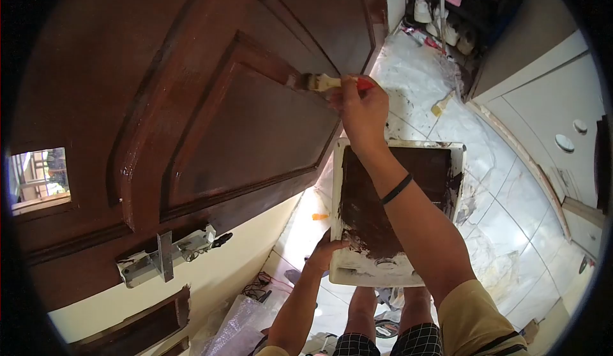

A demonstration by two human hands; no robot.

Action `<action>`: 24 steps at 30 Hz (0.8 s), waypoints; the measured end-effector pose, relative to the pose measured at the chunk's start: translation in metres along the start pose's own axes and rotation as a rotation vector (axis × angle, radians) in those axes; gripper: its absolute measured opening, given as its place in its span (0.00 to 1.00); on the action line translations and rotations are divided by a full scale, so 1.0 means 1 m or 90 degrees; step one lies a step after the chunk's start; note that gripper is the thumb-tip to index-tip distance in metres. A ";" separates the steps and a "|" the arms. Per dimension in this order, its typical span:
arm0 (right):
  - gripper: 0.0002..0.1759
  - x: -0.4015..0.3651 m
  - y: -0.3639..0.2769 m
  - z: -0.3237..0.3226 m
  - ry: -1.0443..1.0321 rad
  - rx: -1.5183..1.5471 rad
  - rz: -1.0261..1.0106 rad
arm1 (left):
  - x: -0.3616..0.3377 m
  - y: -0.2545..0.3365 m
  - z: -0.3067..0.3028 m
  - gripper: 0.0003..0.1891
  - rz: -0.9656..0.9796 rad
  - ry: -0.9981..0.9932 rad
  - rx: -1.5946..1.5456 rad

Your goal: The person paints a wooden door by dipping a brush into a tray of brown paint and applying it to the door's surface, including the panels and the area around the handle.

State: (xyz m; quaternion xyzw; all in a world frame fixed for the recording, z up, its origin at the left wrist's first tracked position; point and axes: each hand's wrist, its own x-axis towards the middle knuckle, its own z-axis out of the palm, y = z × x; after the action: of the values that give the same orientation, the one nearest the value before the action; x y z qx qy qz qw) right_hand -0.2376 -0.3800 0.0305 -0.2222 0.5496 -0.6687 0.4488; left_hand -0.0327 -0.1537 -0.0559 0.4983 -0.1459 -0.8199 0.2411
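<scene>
1 brush (313,82), 1 tray (397,274), 1 door (128,68), 1 wristband (396,189), 2 hands: L hand (325,251), R hand (361,111)

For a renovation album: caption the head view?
Right hand draws a brush across the wooden door; left hand holds the stain tray.

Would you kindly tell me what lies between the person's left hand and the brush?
In the head view, the paint tray, smeared with brown paint, fills that stretch; the left hand grips its near corner, and the right forearm crosses over it.
</scene>
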 end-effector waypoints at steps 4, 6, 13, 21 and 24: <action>0.15 -0.009 -0.018 0.015 0.035 -0.156 -0.184 | 0.004 -0.001 -0.001 0.31 0.002 -0.006 0.017; 0.14 -0.018 -0.049 0.029 -0.011 -0.096 -0.242 | 0.004 -0.005 -0.006 0.31 -0.004 0.014 0.029; 0.13 -0.016 -0.053 0.032 -0.096 0.470 -0.009 | 0.008 -0.002 -0.007 0.32 0.003 -0.027 0.000; 0.14 0.001 0.068 0.010 0.092 0.112 0.060 | 0.034 -0.029 -0.027 0.37 -0.011 -0.055 0.004; 0.13 0.007 0.085 0.007 0.172 -0.136 -0.032 | 0.043 -0.027 -0.010 0.38 -0.020 -0.057 0.022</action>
State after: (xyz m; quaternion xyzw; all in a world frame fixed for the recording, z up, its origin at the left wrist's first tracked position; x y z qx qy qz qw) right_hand -0.2052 -0.3896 -0.0485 -0.1900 0.6673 -0.6412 0.3279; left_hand -0.0474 -0.1547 -0.1056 0.4676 -0.1625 -0.8424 0.2130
